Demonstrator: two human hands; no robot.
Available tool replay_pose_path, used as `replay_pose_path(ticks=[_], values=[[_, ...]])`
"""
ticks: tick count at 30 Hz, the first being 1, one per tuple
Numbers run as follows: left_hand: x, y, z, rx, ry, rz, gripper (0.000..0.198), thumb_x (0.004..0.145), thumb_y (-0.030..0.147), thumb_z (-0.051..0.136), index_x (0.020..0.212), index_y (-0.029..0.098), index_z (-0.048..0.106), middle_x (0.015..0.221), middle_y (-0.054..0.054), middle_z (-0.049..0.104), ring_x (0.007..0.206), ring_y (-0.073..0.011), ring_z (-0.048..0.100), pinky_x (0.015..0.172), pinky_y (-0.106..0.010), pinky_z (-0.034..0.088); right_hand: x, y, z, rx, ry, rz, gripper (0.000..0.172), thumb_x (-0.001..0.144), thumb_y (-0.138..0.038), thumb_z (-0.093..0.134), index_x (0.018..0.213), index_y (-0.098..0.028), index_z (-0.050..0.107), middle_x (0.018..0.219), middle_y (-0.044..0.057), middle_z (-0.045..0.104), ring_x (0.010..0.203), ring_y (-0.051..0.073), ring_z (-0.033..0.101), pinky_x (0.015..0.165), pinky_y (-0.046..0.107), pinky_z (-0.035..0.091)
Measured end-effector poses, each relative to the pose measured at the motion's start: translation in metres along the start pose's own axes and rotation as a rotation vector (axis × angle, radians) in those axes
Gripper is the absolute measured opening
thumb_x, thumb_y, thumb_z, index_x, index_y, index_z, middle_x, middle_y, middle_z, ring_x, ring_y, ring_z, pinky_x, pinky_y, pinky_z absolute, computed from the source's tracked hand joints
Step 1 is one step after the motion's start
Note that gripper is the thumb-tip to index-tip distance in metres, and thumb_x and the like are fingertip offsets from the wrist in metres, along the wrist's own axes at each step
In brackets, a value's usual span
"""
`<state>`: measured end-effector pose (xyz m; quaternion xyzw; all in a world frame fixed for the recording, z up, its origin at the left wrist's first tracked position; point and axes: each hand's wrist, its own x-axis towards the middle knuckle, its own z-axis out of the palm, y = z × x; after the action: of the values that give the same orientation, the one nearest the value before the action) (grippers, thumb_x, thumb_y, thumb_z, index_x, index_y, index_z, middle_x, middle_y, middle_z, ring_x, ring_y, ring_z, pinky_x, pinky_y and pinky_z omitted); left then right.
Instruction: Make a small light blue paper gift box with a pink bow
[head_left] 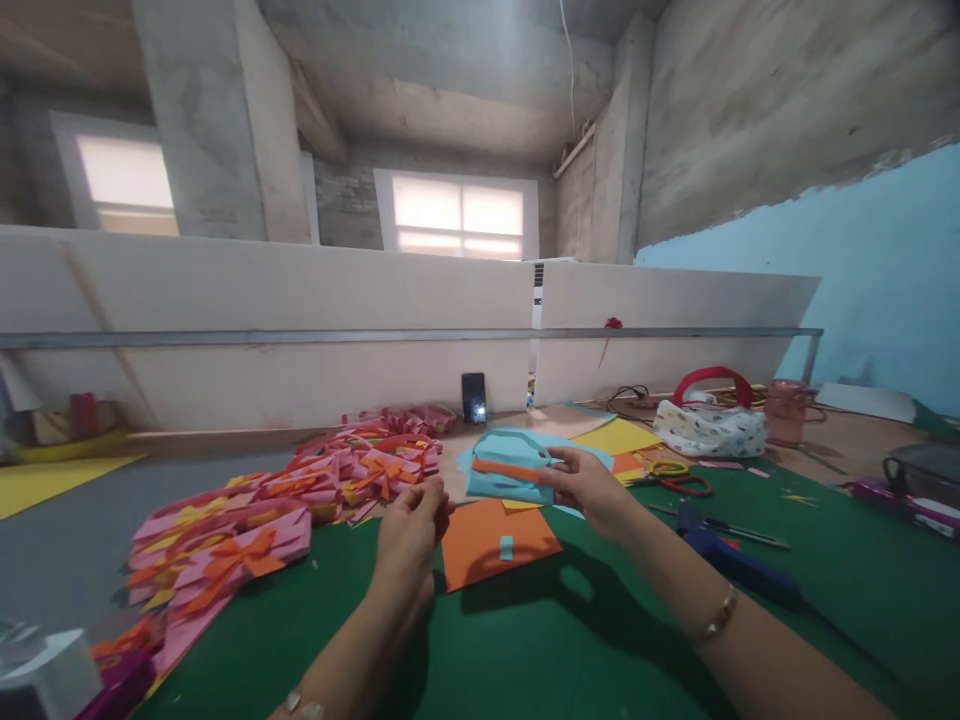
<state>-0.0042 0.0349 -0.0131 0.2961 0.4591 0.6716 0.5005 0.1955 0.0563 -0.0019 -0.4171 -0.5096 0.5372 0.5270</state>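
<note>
Two fingers or more and the thumb of the right hand (589, 492) close in a pinch on the right edge of a light-blue paper bag (504, 486), holding it above the work surface; an orange strip (504, 470) crosses its front, but whether the pinch takes in that strip too is unclear. The left hand (409, 532) has its fingertips drawn together just to the left, apart from the bag, and I cannot tell whether anything small is between them. The bag looks very light and fairly crisp, likely to crease or buckle under pressure rather than slip. Its flat side edges or body seem the best hold; the thin looped handle (510, 436) would probably bend or tear if pulled. Below lies an orange sheet (472, 560) bearing a small blue piece (506, 547), on a green mat (525, 670). Farther out, pink paper bags (262, 545) pile up to the left, with scissors (671, 483) and a blue glue gun (739, 572) to the right.
</note>
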Motion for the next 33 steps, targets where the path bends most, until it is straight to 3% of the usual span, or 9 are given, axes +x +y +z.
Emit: replay_pose_path(ticks=[5,8,13,17,20,23,29,33], values=[[0.0,0.003,-0.001,0.004,-0.04,-0.049,0.023,0.067,0.029,0.062,0.062,0.017,0.043,0.047,0.009,0.042,0.036,-0.0016,0.036,0.037,-0.012,0.023,0.004,0.003,-0.004,0.067,0.047,0.091,0.028,0.072,-0.026,0.066,0.092,-0.016,0.05,0.074,0.001,0.062,0.056,0.009,0.06,0.051,0.02,0.048],[0.001,0.004,-0.002,-0.002,-0.089,-0.051,0.028,0.067,0.03,0.061,0.059,0.018,0.038,0.042,0.011,0.035,0.03,-0.0002,0.024,0.034,-0.012,0.014,0.005,0.002,-0.005,0.086,0.045,0.11,0.022,0.071,-0.022,0.065,0.088,-0.016,0.051,0.071,0.001,0.062,0.053,0.008,0.059,0.049,0.019,0.048],[0.005,0.006,-0.005,0.163,-0.053,-0.058,0.039,0.074,0.043,0.049,0.049,0.019,0.032,0.032,0.009,0.029,0.028,-0.0021,0.02,0.034,-0.014,0.01,0.004,0.0,-0.004,0.119,0.004,0.094,0.023,0.067,-0.012,0.064,0.089,-0.015,0.057,0.079,0.004,0.066,0.06,0.011,0.063,0.054,0.02,0.05],[0.002,0.005,-0.005,0.271,-0.086,0.004,0.05,0.072,0.054,0.048,0.042,0.02,0.025,0.029,0.008,0.024,0.028,-0.0029,0.018,0.034,-0.017,0.009,0.006,0.001,-0.007,0.133,0.009,0.099,0.02,0.068,-0.01,0.06,0.087,-0.014,0.058,0.081,0.006,0.067,0.063,0.012,0.064,0.053,0.021,0.05],[0.002,0.003,-0.005,0.295,-0.119,0.027,0.048,0.069,0.054,0.051,0.043,0.02,0.028,0.031,0.008,0.028,0.03,-0.0029,0.02,0.034,-0.017,0.011,0.007,0.002,-0.008,0.141,0.008,0.084,0.019,0.069,-0.013,0.06,0.088,-0.015,0.058,0.086,0.008,0.067,0.069,0.015,0.065,0.059,0.024,0.052],[0.006,0.0,-0.006,0.245,-0.074,0.053,0.038,0.068,0.048,0.052,0.049,0.019,0.036,0.038,0.008,0.034,0.033,-0.0033,0.024,0.036,-0.016,0.015,0.007,0.004,-0.008,0.139,0.004,0.047,0.024,0.069,-0.015,0.062,0.092,-0.016,0.057,0.094,0.008,0.065,0.078,0.017,0.065,0.066,0.027,0.052],[0.016,-0.005,-0.01,0.241,-0.037,0.079,0.018,0.065,0.033,0.055,0.061,0.017,0.047,0.054,0.004,0.049,0.041,-0.005,0.039,0.041,-0.016,0.028,0.014,0.01,-0.014,0.07,0.067,-0.002,0.038,0.065,-0.02,0.07,0.098,-0.017,0.053,0.087,0.004,0.062,0.069,0.012,0.062,0.059,0.022,0.05],[0.017,-0.009,-0.008,0.279,-0.096,0.089,0.034,0.059,0.035,0.066,0.084,0.015,0.055,0.081,-0.006,0.06,0.062,-0.011,0.056,0.052,-0.021,0.041,0.011,0.016,-0.008,0.009,0.046,-0.005,0.042,0.064,-0.023,0.071,0.101,-0.016,0.053,0.08,0.002,0.061,0.064,0.01,0.059,0.055,0.02,0.046]])
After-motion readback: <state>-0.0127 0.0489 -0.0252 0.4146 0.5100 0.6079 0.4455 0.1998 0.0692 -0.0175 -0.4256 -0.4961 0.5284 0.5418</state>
